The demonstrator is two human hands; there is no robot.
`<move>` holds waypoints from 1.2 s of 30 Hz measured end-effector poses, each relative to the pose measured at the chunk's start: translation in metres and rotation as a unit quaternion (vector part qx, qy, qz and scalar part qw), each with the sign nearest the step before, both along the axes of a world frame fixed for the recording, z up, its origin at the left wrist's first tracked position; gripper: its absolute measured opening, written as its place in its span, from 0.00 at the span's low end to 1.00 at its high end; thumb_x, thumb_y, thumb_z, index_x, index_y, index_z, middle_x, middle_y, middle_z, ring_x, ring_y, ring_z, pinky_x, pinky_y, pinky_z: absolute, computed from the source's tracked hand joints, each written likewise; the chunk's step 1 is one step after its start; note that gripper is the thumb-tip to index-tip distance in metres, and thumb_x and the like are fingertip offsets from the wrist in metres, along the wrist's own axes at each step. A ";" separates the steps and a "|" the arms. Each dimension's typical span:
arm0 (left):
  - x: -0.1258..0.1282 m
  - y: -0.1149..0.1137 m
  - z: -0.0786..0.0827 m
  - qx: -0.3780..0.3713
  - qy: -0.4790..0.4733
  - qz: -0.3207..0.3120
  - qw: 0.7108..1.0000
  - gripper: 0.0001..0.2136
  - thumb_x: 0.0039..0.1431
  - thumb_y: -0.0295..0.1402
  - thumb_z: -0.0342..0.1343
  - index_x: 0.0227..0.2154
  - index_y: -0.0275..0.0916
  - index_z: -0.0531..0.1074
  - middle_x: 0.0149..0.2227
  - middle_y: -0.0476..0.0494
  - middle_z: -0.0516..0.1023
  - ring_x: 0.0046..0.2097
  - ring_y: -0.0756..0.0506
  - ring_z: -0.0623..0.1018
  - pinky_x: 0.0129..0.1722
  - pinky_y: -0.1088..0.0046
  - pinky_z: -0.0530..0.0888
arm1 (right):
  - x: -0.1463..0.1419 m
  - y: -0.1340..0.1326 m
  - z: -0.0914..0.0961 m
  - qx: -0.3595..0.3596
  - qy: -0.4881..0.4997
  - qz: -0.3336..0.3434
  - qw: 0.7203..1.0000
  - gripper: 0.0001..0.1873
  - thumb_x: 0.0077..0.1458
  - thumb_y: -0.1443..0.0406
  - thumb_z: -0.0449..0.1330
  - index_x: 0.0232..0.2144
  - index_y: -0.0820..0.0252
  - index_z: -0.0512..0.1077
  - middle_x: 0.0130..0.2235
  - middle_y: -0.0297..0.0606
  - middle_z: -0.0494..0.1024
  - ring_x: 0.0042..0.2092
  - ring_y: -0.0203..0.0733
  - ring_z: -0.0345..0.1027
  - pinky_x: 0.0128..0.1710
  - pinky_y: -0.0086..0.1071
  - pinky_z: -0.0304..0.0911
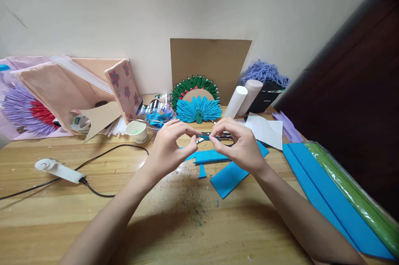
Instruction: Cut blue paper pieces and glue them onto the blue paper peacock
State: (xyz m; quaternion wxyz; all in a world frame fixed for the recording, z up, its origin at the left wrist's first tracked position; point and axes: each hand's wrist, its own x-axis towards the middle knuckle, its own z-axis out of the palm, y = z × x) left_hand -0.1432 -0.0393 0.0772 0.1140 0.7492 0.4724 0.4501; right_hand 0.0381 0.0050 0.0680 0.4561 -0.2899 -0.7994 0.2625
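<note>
Both my hands are raised above the middle of the table, fingertips close together. Between them stretches a small blue strip (205,137), paper or felt by its look. My left hand (174,144) pinches one end with thumb and forefinger, and my right hand (232,142) pinches the other. Behind the right fingers lies a pair of scissors (225,135), partly hidden. Below the hands are a folded blue piece (212,156), a larger blue rectangle (229,179) and a small blue scrap (202,171).
A blue and green peacock craft (198,109) leans on brown cardboard (212,59) at the wall. Left are a white paper cup (136,132) and a white corded tool (60,171). Two rolls, including a white one (236,102), stand behind; long blue sheets (330,194) lie right.
</note>
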 end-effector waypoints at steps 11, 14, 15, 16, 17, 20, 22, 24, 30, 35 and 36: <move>0.001 -0.001 0.000 -0.001 -0.016 0.003 1.000 0.04 0.53 0.26 0.54 0.25 0.39 0.72 0.28 0.49 0.78 0.32 0.50 0.74 0.47 0.64 0.67 | 0.000 0.000 0.002 -0.013 -0.001 0.015 1.000 0.04 0.49 0.70 0.60 0.25 0.59 0.69 0.29 0.34 0.71 0.34 0.38 0.65 0.35 0.34 0.62; 0.002 -0.002 0.001 -0.010 -0.022 -0.003 1.000 0.04 0.54 0.27 0.54 0.27 0.39 0.73 0.30 0.48 0.78 0.34 0.49 0.74 0.45 0.66 0.67 | 0.001 0.000 0.002 -0.015 -0.002 0.014 1.000 0.03 0.49 0.70 0.60 0.25 0.59 0.69 0.29 0.34 0.71 0.35 0.38 0.65 0.35 0.34 0.62; 0.003 -0.002 0.001 -0.010 -0.023 -0.007 1.000 0.03 0.54 0.28 0.55 0.28 0.38 0.73 0.31 0.47 0.78 0.34 0.49 0.74 0.44 0.66 0.68 | 0.001 0.000 0.002 -0.016 -0.003 0.016 1.000 0.03 0.49 0.70 0.60 0.25 0.59 0.69 0.29 0.34 0.71 0.34 0.38 0.65 0.35 0.34 0.62; 0.004 -0.002 0.001 -0.009 -0.023 -0.010 1.000 0.02 0.53 0.28 0.55 0.28 0.38 0.73 0.31 0.47 0.77 0.34 0.49 0.74 0.43 0.67 0.68 | 0.001 -0.001 0.002 -0.017 -0.005 0.018 1.000 0.03 0.49 0.70 0.60 0.25 0.59 0.69 0.29 0.34 0.71 0.34 0.38 0.65 0.35 0.34 0.61; 0.005 -0.002 0.000 -0.007 -0.020 -0.015 1.000 0.02 0.53 0.29 0.56 0.28 0.38 0.72 0.30 0.47 0.77 0.34 0.49 0.74 0.43 0.67 0.67 | 0.000 -0.001 0.002 -0.017 -0.008 0.020 1.000 0.03 0.49 0.70 0.60 0.25 0.58 0.69 0.29 0.34 0.71 0.34 0.38 0.65 0.35 0.34 0.61; 0.009 -0.003 -0.002 -0.002 -0.011 -0.022 1.000 0.03 0.53 0.28 0.55 0.26 0.38 0.72 0.27 0.48 0.76 0.32 0.49 0.73 0.42 0.68 0.67 | 0.000 -0.004 0.001 -0.014 -0.014 0.024 1.000 0.03 0.49 0.68 0.60 0.25 0.58 0.68 0.30 0.34 0.71 0.34 0.38 0.64 0.35 0.34 0.61; 0.011 -0.003 -0.004 0.002 -0.009 -0.022 1.000 0.03 0.53 0.27 0.55 0.25 0.38 0.71 0.27 0.49 0.75 0.32 0.50 0.72 0.41 0.68 0.67 | -0.001 -0.005 0.001 -0.011 -0.015 0.020 1.000 0.03 0.49 0.68 0.60 0.26 0.58 0.68 0.30 0.34 0.71 0.34 0.38 0.64 0.35 0.34 0.61; 0.012 -0.004 -0.004 0.008 -0.008 -0.020 1.000 0.03 0.52 0.26 0.56 0.25 0.38 0.70 0.27 0.49 0.75 0.32 0.50 0.72 0.40 0.69 0.67 | 0.000 -0.005 0.002 -0.009 -0.019 0.015 1.000 0.03 0.49 0.69 0.60 0.26 0.58 0.68 0.29 0.34 0.71 0.34 0.38 0.64 0.35 0.34 0.61; 0.007 -0.004 -0.003 0.010 -0.042 0.031 0.999 0.02 0.51 0.27 0.56 0.25 0.38 0.70 0.27 0.48 0.74 0.31 0.49 0.72 0.36 0.69 0.68 | 0.004 0.001 0.003 -0.013 -0.017 -0.011 1.000 0.03 0.47 0.70 0.60 0.24 0.58 0.69 0.29 0.34 0.72 0.35 0.39 0.65 0.35 0.33 0.61; 0.003 -0.002 -0.001 0.016 -0.063 0.028 0.998 0.02 0.53 0.29 0.57 0.27 0.38 0.73 0.28 0.47 0.76 0.32 0.49 0.73 0.34 0.70 0.69 | 0.005 0.006 0.004 -0.130 0.004 0.009 0.992 0.04 0.51 0.64 0.59 0.29 0.58 0.71 0.32 0.35 0.73 0.34 0.38 0.67 0.33 0.32 0.62; 0.002 -0.001 -0.001 0.024 -0.062 0.020 0.998 0.02 0.54 0.29 0.57 0.28 0.39 0.73 0.29 0.47 0.77 0.32 0.49 0.74 0.35 0.70 0.70 | 0.005 0.006 0.004 -0.167 0.012 0.028 0.986 0.06 0.52 0.62 0.59 0.30 0.58 0.71 0.32 0.35 0.74 0.34 0.37 0.68 0.33 0.31 0.63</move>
